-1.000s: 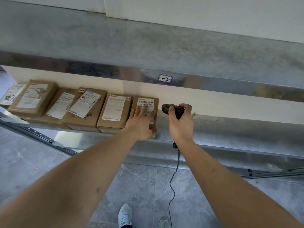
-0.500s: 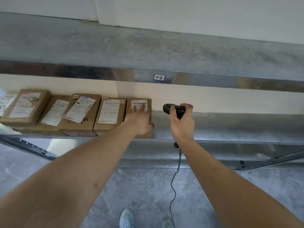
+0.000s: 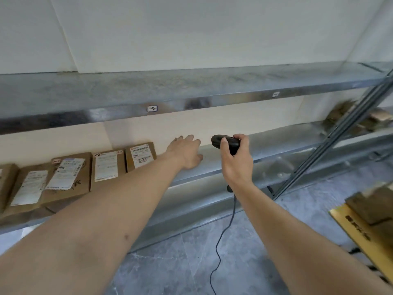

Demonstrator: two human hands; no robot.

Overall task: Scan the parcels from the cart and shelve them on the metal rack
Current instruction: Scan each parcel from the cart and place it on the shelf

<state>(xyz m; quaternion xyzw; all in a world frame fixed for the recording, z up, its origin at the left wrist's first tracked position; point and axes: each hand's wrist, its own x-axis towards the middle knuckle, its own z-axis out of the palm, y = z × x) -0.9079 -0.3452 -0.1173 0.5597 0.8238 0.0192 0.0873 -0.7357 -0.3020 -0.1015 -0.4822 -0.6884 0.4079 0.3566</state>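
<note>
The left hand [image 3: 185, 153] hovered with fingers spread and holding nothing, just right of the last parcel [image 3: 140, 156] in a row of labelled cardboard parcels lying on the metal rack [image 3: 276, 143]. The right hand [image 3: 236, 160] gripped a black corded scanner [image 3: 225, 143] beside it. A tag marked "1-2" [image 3: 152, 108] sat on the shelf edge above. At far right, blurred brown boxes rested on a yellow-edged cart [image 3: 348, 226].

Both forearms bare to the lower frame edge; no sleeves, gloves, watch or rings visible. Left hand [image 3: 185, 153] and right hand [image 3: 236, 165] uncovered. Small dark mark on left forearm [image 3: 126, 237].
</note>
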